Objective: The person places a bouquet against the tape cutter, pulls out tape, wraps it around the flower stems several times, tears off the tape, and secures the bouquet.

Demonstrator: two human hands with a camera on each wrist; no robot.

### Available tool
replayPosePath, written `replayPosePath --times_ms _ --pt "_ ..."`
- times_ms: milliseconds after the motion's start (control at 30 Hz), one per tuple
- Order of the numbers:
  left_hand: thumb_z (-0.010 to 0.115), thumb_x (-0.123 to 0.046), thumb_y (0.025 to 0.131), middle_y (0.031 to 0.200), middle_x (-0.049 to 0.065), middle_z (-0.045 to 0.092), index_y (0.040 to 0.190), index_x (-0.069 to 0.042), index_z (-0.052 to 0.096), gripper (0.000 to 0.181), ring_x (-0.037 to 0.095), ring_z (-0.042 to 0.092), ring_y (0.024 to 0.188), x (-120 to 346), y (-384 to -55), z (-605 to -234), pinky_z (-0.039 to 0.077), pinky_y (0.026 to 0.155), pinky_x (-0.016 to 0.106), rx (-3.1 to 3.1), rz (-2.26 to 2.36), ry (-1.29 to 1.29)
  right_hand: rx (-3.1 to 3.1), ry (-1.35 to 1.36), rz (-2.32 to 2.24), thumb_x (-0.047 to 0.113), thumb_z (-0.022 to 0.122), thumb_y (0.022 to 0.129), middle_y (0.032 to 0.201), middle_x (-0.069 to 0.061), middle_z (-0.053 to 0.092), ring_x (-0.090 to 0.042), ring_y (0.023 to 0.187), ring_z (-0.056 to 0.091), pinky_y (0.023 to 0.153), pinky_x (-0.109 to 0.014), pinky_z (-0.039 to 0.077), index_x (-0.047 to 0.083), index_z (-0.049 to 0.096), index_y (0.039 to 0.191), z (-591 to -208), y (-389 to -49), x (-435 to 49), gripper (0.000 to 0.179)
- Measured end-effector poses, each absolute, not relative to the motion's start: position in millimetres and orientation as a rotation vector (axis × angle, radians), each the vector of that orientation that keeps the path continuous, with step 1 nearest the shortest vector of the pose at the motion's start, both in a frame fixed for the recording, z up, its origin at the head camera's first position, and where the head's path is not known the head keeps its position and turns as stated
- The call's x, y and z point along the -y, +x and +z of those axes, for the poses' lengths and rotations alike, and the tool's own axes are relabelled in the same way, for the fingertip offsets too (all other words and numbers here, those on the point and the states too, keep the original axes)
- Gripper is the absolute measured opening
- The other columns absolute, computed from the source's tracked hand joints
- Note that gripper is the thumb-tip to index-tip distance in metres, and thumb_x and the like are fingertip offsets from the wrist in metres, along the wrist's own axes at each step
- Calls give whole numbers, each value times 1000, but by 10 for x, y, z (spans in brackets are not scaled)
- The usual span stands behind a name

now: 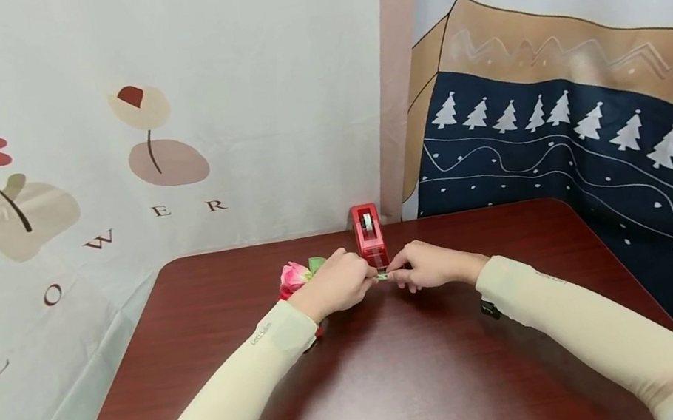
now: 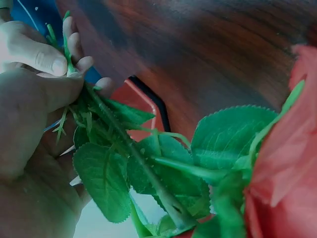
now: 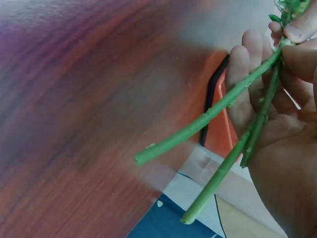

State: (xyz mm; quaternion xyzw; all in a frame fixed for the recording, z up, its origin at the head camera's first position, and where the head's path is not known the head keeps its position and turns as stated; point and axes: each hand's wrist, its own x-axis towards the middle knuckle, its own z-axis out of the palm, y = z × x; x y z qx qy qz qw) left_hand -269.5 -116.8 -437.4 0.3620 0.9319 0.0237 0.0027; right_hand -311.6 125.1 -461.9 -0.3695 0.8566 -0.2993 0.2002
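My left hand (image 1: pixel 337 283) grips a bunch of artificial roses by the green stems (image 2: pixel 133 144), with thumb and fingers round them. A pink rose (image 1: pixel 295 276) shows past this hand in the head view, and a red rose (image 2: pixel 287 158) fills the right side of the left wrist view above toothed green leaves. Close beside it, my right hand (image 1: pixel 430 265) pinches the stems between thumb and fingers. Several cut stem ends (image 3: pixel 190 130) spread out past its palm. Just beyond both hands stands a red tape dispenser (image 1: pixel 368 231), with a clear strip faintly visible toward the stems.
The dark red-brown table (image 1: pixel 403 393) has rounded far corners. Behind it hangs a pale printed cloth (image 1: pixel 270 139) with flower shapes, and on the right a navy cloth (image 1: pixel 537 159) with white trees. The dispenser stands near the table's far edge.
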Motion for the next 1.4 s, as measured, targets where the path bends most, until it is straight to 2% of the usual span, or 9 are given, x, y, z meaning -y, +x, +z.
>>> replayPosePath --times_ms 233,467,833,1033,1100,1300,1400 --pt "72 -30 108 91 -4 83 111 -22 88 18 13 74 87 1158 -2712 -4414 53 93 43 -2945 61 1119 -2504 -1240 -803 16 68 110 87 2 70 -3 69 65 71 -24 60 8 84 117 -4706 -3103 -1258 19" --pt "73 -28 107 90 -5 84 111 -20 88 18 12 75 83 1142 -2721 -4409 54 94 45 -2951 133 1075 -2587 -1411 -782 12 70 108 86 3 66 -2 71 59 69 -23 55 7 83 121 -4755 -3077 -1270 19" --pt "72 -28 108 97 -6 85 107 -21 88 18 14 77 93 1117 -2725 -4360 48 89 43 -2978 111 1056 -2658 -1434 -868 13 70 109 88 5 64 -2 75 56 69 -22 53 10 83 125 -4823 -3051 -1292 21" --pt "66 -29 111 87 -5 82 106 -16 88 26 17 75 87 1102 -2732 -4268 46 87 44 -2925 126 1004 -2708 -1425 -892 13 72 108 91 5 67 -4 78 57 70 -21 53 11 83 127 -4830 -3042 -1294 22" --pt "63 -30 113 85 -4 81 107 -15 87 29 18 74 86 1093 -2736 -4234 46 88 44 -2900 127 978 -2724 -1423 -896 13 73 107 93 4 68 -5 79 57 70 -22 53 11 83 128 -4828 -3041 -1294 23" --pt "59 -26 114 96 0 83 113 -11 85 30 20 74 93 1057 -2725 -4131 47 95 47 -2849 147 911 -2764 -1395 -913 12 75 106 96 3 71 -7 82 58 73 -23 54 12 83 130 -4820 -3028 -1287 25" --pt "61 -25 113 89 0 80 109 -11 85 29 19 72 90 1056 -2723 -4120 47 94 46 -2845 149 900 -2760 -1368 -940 11 76 105 97 3 71 -7 82 59 74 -22 55 12 83 129 -4832 -3017 -1278 25"
